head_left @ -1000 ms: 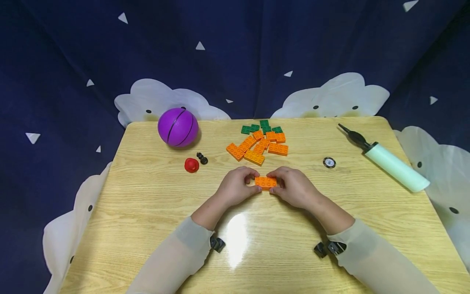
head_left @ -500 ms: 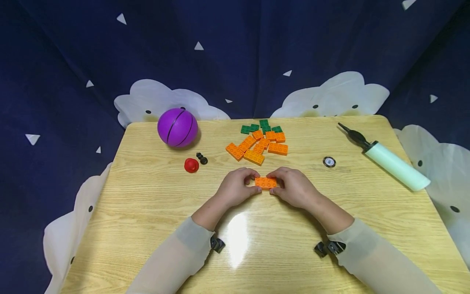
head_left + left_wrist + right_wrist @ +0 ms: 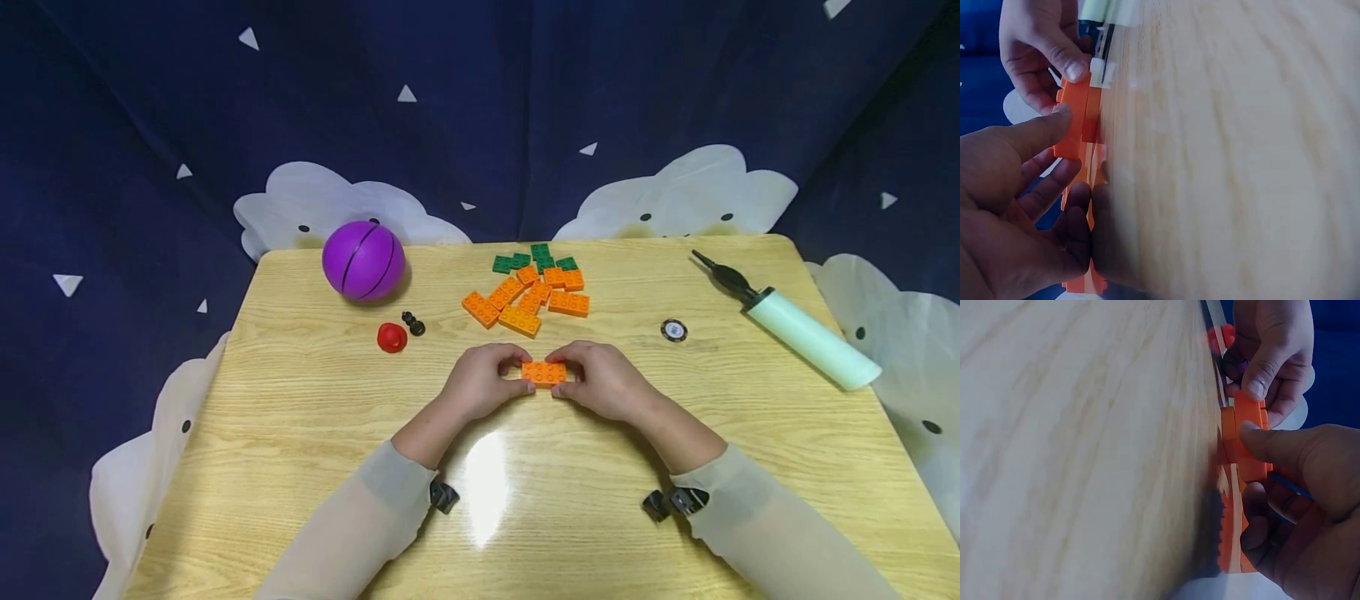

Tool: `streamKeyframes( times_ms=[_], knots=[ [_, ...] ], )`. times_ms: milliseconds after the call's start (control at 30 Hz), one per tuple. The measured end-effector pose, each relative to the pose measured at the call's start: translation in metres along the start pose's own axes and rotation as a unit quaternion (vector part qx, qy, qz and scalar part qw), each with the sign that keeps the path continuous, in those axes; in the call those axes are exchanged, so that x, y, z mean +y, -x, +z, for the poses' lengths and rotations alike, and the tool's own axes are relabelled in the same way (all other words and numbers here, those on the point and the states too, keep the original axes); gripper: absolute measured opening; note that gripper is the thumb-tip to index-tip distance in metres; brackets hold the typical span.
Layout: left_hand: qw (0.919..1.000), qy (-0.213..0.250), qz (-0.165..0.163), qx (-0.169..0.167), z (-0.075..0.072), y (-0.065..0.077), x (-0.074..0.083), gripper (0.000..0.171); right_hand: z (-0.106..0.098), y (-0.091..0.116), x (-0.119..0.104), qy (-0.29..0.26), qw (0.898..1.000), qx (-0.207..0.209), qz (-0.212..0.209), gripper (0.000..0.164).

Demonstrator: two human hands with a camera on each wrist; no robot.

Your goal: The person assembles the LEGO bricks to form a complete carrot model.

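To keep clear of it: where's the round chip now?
In the head view, the chip lies on the table, right of centre, beyond the right hand, between the loose orange bricks and the pump.

Orange brick [image 3: 543, 373]; purple, black-lined ball [image 3: 363, 260].

Over the woodgrain tabletop [image 3: 1241, 156], the left hand [image 3: 1000, 181] pinched an orange toy brick's [image 3: 1077, 123] left end, the right hand [image 3: 1038, 40] its right end.
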State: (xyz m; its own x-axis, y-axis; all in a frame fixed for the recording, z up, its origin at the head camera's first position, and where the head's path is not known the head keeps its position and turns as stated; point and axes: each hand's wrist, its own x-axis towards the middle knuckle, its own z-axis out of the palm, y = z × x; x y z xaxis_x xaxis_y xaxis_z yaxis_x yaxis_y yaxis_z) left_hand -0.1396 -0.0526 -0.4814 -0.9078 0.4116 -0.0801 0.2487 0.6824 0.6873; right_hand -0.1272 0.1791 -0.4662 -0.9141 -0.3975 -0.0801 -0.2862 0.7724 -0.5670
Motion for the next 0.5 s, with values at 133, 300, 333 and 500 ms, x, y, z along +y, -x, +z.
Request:
streamKeyframes(
  times_ms=[133, 300, 333, 500],
  knots=[
    [0.9999, 0.013, -0.001, 0.000, 0.000, 0.000, -0.001, 0.034, -0.002, -0.002, 0.003, -0.008, 1.000, -0.011, 0.000, 0.047],
    [0.9996, 0.026, -0.006, 0.000, 0.000, -0.001, -0.001, 0.034, -0.006, -0.003, 0.004, -0.003, 1.000, -0.023, 0.006, 0.052],
    [0.9996, 0.028, -0.008, 0.000, 0.000, -0.001, -0.001, 0.034, -0.007, -0.003, 0.004, -0.001, 1.000, -0.026, 0.007, 0.053],
    [0.9994, 0.034, -0.011, 0.002, 0.000, 0.000, -0.001, 0.035, -0.011, -0.005, 0.006, 0.004, 0.999, -0.035, 0.010, 0.052]
  ],
)
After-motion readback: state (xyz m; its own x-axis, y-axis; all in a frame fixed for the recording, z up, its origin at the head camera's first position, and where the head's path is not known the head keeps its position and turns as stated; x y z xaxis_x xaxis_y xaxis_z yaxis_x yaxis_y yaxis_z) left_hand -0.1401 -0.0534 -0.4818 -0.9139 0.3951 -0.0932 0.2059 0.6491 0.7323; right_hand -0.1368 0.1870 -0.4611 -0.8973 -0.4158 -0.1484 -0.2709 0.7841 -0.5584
